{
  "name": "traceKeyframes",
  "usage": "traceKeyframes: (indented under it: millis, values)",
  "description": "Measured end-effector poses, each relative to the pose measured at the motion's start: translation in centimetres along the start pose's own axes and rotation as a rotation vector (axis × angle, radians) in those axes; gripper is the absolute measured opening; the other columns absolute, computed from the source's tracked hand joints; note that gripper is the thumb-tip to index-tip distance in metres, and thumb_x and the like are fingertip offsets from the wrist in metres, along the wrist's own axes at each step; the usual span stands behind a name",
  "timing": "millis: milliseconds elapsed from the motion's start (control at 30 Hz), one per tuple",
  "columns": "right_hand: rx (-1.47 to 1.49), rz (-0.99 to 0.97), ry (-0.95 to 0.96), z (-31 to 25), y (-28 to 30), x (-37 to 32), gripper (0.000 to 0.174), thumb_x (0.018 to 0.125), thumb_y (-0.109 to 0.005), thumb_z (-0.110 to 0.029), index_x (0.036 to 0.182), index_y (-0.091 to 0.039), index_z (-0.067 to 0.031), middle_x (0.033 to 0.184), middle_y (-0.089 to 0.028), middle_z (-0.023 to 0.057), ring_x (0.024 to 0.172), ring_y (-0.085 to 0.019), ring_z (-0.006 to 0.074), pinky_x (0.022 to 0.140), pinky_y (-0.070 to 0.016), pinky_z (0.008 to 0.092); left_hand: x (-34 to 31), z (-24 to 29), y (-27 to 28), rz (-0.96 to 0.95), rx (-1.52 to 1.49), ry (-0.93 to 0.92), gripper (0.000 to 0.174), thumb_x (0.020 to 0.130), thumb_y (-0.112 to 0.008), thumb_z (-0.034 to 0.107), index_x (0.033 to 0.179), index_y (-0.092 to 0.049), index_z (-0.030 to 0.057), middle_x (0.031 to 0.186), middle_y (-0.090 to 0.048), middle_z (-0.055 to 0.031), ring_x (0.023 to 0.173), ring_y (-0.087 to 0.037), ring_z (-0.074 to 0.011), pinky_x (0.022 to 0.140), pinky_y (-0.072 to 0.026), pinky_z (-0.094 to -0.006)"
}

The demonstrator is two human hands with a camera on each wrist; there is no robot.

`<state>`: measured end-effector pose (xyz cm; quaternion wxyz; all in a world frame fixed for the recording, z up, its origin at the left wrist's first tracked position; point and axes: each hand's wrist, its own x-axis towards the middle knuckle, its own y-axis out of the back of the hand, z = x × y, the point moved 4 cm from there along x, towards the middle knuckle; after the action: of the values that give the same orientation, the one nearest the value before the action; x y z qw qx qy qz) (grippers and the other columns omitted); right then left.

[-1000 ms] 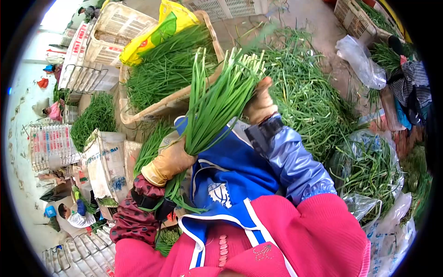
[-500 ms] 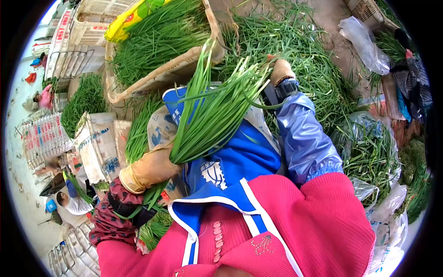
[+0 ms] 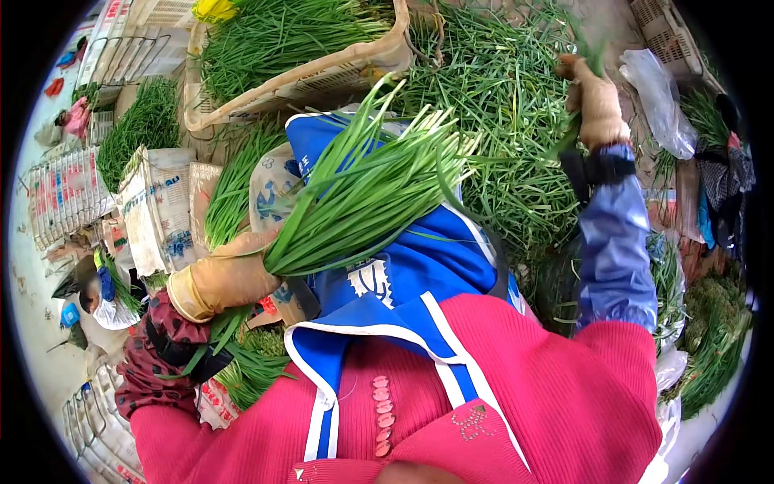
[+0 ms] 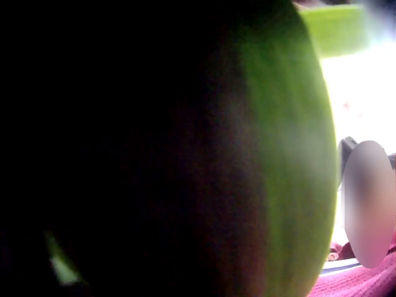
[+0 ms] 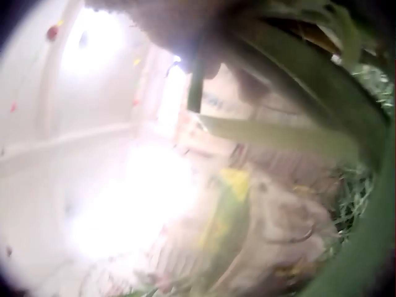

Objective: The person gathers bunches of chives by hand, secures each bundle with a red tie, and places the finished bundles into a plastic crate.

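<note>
My gloved left hand (image 3: 228, 278) grips the lower end of a bunch of long green leafy stalks (image 3: 367, 198), whose pale ends fan out to the upper right over the blue apron (image 3: 419, 262). In the left wrist view a broad green blade (image 4: 291, 148) shows beside a dark area that hides the fingers. My gloved right hand (image 3: 597, 103) is well away at the upper right, over the edge of the loose green pile (image 3: 512, 137). Its fingers are curled around a few loose leaves; in the right wrist view blurred leaves (image 5: 278, 137) trail from it.
A crate (image 3: 322, 68) of green stalks stands at the top. More stalks and stacked white crates (image 3: 68, 194) are at the left. Clear plastic (image 3: 659, 101) lies at the right, near a dark-clothed person. Another person (image 3: 113, 302) is at the lower left.
My right hand has moved from the bunch's pale ends out to the upper right. My left hand has moved left and slightly lower, and the bunch tilts further to the right.
</note>
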<state>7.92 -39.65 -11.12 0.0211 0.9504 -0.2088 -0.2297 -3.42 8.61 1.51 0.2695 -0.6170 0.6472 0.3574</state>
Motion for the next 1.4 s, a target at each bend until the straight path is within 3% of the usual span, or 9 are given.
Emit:
traceKeyframes:
  millis: [133,267,400,533,800,1000,1267,1333,1400]
  values:
    - [-0.452,-0.569,0.606,-4.6,-8.6,-12.2,0.077,0.074,-0.077,-0.012,0.142,-0.042,-0.0101,0.132,-0.055,0.0107,0.090,-0.063,0.0243,0.077,-0.0515,0.0337,0.3,-3.1,-2.3,-0.038,-2.480,0.610,0.048,0.095,-0.045,0.009,0.143,-0.045,0.0038,0.143,-0.049,-0.0159,0.132,-0.048,-0.0235,0.110,-0.0353,-0.0316]
    - [-0.910,-0.715,0.774,-2.7,-12.1,-15.2,0.114,0.061,-0.086,-0.015,0.154,-0.020,-0.0166,0.146,-0.044,0.0186,0.103,-0.064,0.0399,0.088,-0.0547,0.0418,-0.1,-4.2,-2.7,0.108,-2.542,0.644,0.063,0.086,-0.049,0.002,0.148,-0.037,0.0072,0.135,-0.055,-0.0204,0.125,-0.053,-0.0301,0.104,-0.0423,-0.0344]
    - [-1.231,-0.659,0.305,2.4,-11.3,-10.0,0.065,0.080,-0.070,-0.019,0.140,-0.046,-0.0116,0.100,-0.068,0.0226,0.098,-0.066,0.0374,0.085,-0.0529,0.0443,-1.2,-5.3,-2.3,-0.012,-2.587,0.841,0.066,0.087,-0.057,0.011,0.149,-0.035,0.0097,0.116,-0.063,-0.0257,0.103,-0.064,-0.0404,0.085,-0.0515,-0.0416]
    - [-1.017,-0.485,0.117,8.2,-7.2,-3.7,0.025,0.089,-0.063,-0.027,0.107,-0.067,-0.0101,0.098,-0.070,0.0185,0.095,-0.067,0.0364,0.084,-0.0528,0.0436,-1.2,-6.6,-1.8,-0.355,-2.493,0.749,0.076,0.081,-0.059,0.009,0.151,-0.030,0.0134,0.105,-0.066,-0.0235,0.094,-0.065,-0.0416,0.079,-0.0524,-0.0453]
    - [-1.663,-0.503,0.143,-2.1,-2.9,-0.4,0.087,0.074,-0.072,-0.049,0.139,-0.046,0.0027,0.129,-0.059,0.0250,0.121,-0.058,0.0342,0.102,-0.0465,0.0385,-0.8,-7.7,-1.1,-0.296,-1.866,0.759,0.072,0.084,-0.054,0.003,0.151,-0.033,0.0205,0.083,-0.063,-0.0164,0.073,-0.068,-0.0320,0.058,-0.0537,-0.0423]
    - [-1.462,-1.181,0.415,-4.5,-15.1,-9.0,0.087,0.071,-0.074,-0.038,0.145,-0.042,-0.0058,0.133,-0.058,0.0202,0.121,-0.058,0.0312,0.101,-0.0467,0.0376,0.3,-7.6,-1.7,-0.310,-1.737,0.742,0.076,0.085,-0.052,0.003,0.153,-0.028,0.0262,0.077,-0.058,-0.0127,0.064,-0.065,-0.0272,0.058,-0.0554,-0.0382]
    - [-0.340,-0.924,0.080,-0.9,-18.2,-9.7,0.033,0.090,-0.064,-0.020,0.119,-0.062,-0.0057,0.092,-0.069,0.0052,0.088,-0.064,0.0136,0.078,-0.0511,0.0268,1.5,-4.2,-0.4,-0.386,-1.615,0.864,0.085,0.081,-0.056,-0.001,0.153,-0.027,0.0331,0.089,-0.057,-0.0144,0.065,-0.064,-0.0289,0.054,-0.0541,-0.0386]
    - [-0.144,-0.807,0.517,-1.0,-16.5,-7.1,0.022,0.099,-0.054,-0.016,0.116,-0.057,-0.0041,0.075,-0.055,-0.0007,0.065,-0.051,0.0102,0.061,-0.0440,0.0258,1.8,-2.3,-0.1,-0.261,-1.636,0.983,0.086,0.080,-0.057,-0.001,0.153,-0.027,0.0336,0.089,-0.056,-0.0142,0.068,-0.064,-0.0298,0.055,-0.0540,-0.0385]
    - [0.630,-0.586,-0.558,0.8,-14.9,-5.4,0.017,0.103,-0.048,-0.018,0.110,-0.055,-0.0041,0.067,-0.042,-0.0065,0.048,-0.032,0.0042,0.045,-0.0308,0.0224,2.3,-1.3,0.5,-0.199,-1.620,1.088,0.083,0.081,-0.057,0.004,0.152,-0.030,0.0355,0.080,-0.051,-0.0113,0.063,-0.060,-0.0276,0.051,-0.0494,-0.0388]
